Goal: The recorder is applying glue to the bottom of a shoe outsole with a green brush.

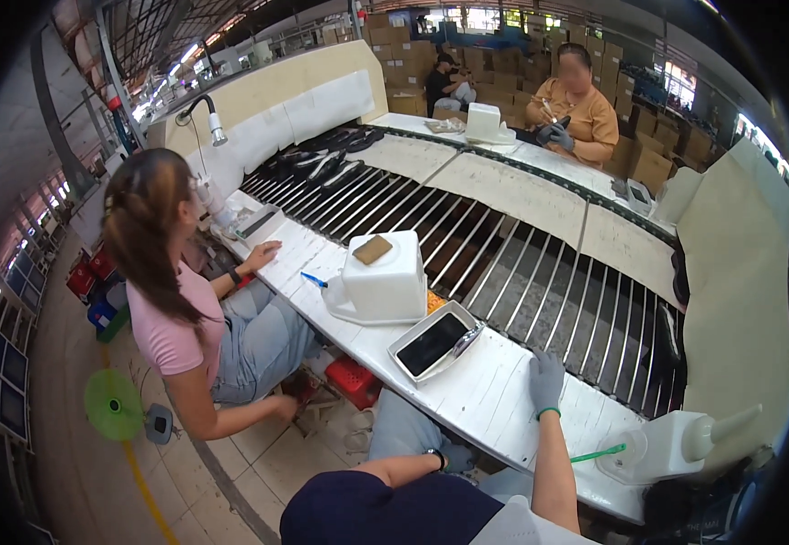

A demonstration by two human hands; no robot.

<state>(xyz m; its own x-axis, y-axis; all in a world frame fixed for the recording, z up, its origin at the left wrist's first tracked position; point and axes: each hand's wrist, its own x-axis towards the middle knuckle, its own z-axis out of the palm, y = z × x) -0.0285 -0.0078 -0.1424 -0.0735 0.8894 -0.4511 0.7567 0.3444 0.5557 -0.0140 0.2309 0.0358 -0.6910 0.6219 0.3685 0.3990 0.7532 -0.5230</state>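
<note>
My right hand [547, 381], in a grey glove with a green cuff, lies on the near edge of the white worktable [494, 400], beside the metal bars of the conveyor [549, 291]. Its fingers are stretched out and hold nothing. Down at my lap is my left hand [456, 456], also grey-gloved, below a dark wristband; its fingers are too unclear to read. Left of my right hand sits a white tray [401, 363] with a black pad [433, 345] and a shiny object on its rim. A green-handled brush [599, 452] rests at a white dispenser bottle [676, 445] to the right.
Another white container [385, 282] carries a brown sponge [373, 250]. Dark shoe parts [322, 168] lie on the conveyor's far left, more [665, 354] at its right end. One person [181, 309] sits at left; another [581, 113] works across. A red crate [354, 380] stands below.
</note>
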